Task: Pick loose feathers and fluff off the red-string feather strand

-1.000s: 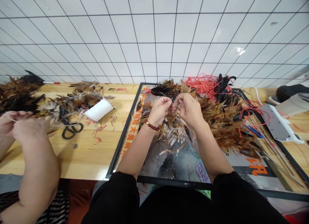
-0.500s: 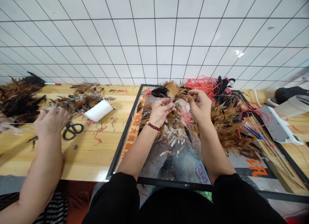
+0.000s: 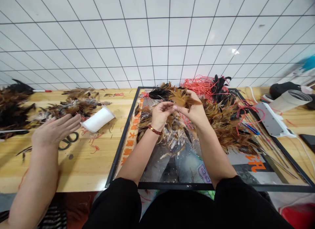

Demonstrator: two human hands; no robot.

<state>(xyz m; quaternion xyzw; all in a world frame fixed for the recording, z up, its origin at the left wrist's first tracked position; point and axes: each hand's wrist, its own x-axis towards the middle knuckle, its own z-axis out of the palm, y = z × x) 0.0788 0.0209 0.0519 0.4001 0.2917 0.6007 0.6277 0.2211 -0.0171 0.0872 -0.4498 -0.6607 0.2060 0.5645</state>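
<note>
Right hand [image 3: 197,113] holds brown feathers [image 3: 181,97]; left hand [image 3: 159,115] pinched narrow beside it, can't tell if gripping; feather pile [image 3: 176,137] near.

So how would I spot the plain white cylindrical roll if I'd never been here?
Find the large black-framed panel on the pale wooden table. Look left of it in the picture, where the white roll lies near brown-and-grey feathers and black-handled scissors. Its plain white, rounded surface sets it apart from these darker neighbours.
</note>
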